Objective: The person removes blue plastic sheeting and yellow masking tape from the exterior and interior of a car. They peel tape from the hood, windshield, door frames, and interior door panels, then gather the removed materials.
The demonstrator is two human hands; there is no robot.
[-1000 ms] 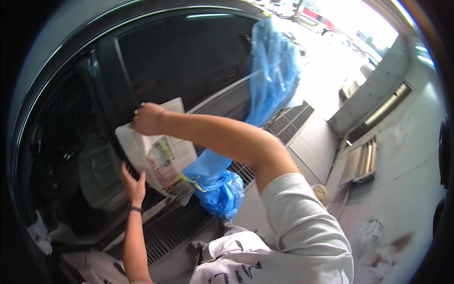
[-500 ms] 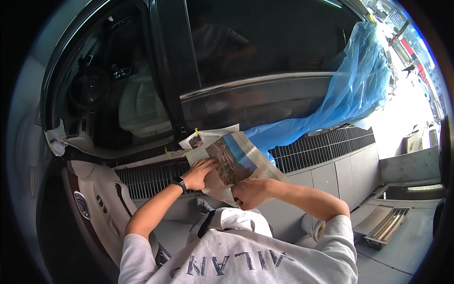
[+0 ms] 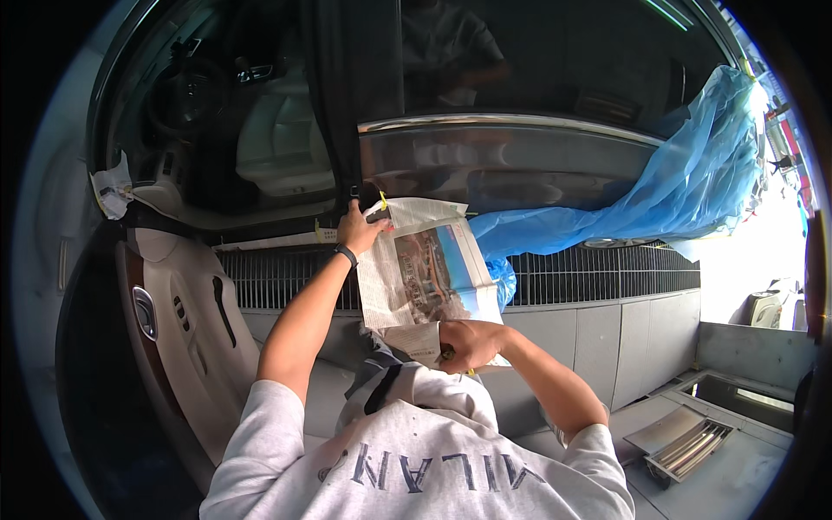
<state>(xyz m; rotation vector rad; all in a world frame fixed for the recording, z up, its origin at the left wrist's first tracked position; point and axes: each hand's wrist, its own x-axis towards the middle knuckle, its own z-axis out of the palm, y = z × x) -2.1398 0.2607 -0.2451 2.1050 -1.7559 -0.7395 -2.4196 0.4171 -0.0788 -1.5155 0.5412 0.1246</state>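
A newspaper sheet with a large colour picture hangs against the lower edge of the dark car door. Its top corner meets a strip of yellow tape on the door. My left hand lies at the sheet's upper left edge, thumb and forefinger stretched apart, the forefinger reaching to the door pillar. Closed around the sheet's lower part is my right hand. Something small, dark and round shows at its fingers, too little to name. A bit of yellow shows just below that hand.
Blue plastic film drapes over the car's right part and down beside the newspaper. An opened front door with beige trim stands at the left. Floor grating runs under the car's side. A metal-slatted fixture sits at lower right.
My left hand has moved up to the door's lower corner. The newspaper has straightened and lies higher and flatter, while my right hand stays at its lower part.
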